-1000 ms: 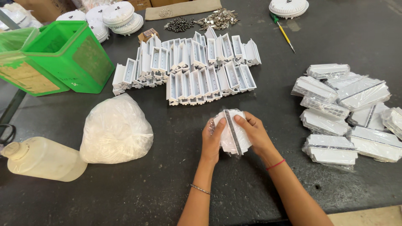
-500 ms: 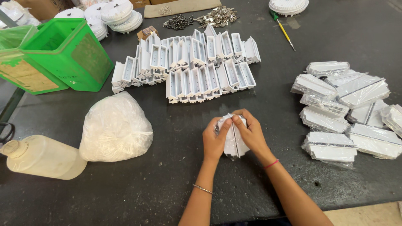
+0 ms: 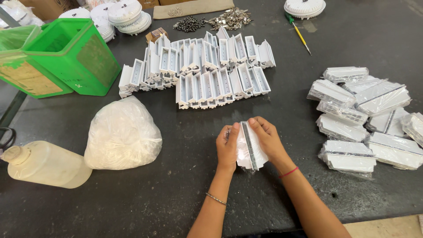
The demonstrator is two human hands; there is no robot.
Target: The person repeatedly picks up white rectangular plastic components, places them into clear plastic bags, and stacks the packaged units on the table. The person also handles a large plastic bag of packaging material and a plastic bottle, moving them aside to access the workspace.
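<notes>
On the dark desk (image 3: 352,31), near its front edge, you hold one white fixture in its clear bag (image 3: 250,147) between both hands. You seem to be at the bagging step; next you probably must close the bag neatly. Its long axis runs away from you, leaning slightly left. Your left hand (image 3: 228,147) and right hand (image 3: 267,139) each grasp one side.

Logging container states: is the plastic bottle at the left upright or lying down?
Lying down. The translucent bottle rests on its side on the dark table, capped neck pointing left.
</notes>
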